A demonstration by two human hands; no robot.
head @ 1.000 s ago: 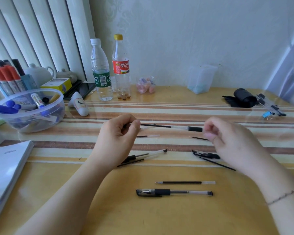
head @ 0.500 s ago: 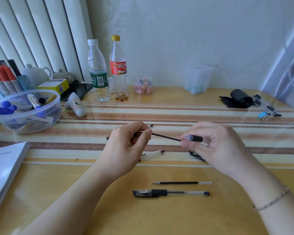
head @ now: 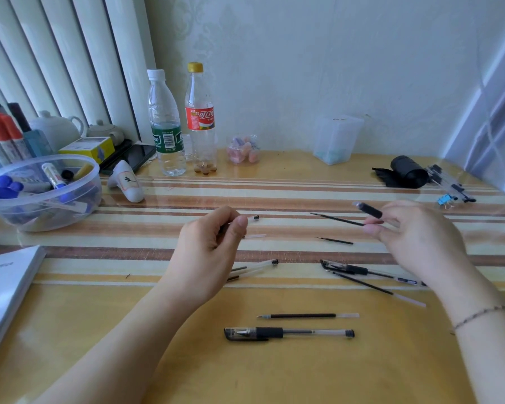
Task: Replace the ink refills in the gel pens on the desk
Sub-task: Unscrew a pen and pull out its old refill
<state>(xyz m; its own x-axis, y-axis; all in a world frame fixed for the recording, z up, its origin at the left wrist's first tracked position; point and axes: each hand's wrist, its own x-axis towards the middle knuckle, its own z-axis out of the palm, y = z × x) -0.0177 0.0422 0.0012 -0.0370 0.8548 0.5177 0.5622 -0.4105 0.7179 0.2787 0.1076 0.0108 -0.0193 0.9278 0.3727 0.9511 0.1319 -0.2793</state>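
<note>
**One pen is apart, and more pens wait**

The pen in hand is pulled into pieces in the middle of the frame. The left hand (head: 209, 246) is curled nearly shut and pinches the clear pen tube (head: 252, 218), whose end cap pokes out to the right. The right hand (head: 414, 237) holds two things in its fingertips: the black grip piece (head: 369, 210) and a thin black ink stick (head: 337, 219) that points left.

So I think the refill is out of this pen, and it has yet to be put back together.

Lower in the frame, a whole pen (head: 289, 333) lies on the desk (head: 303, 371) with a loose refill (head: 306, 316) just above it. More pens and sticks lie near both hands, so much seems left to do
</note>
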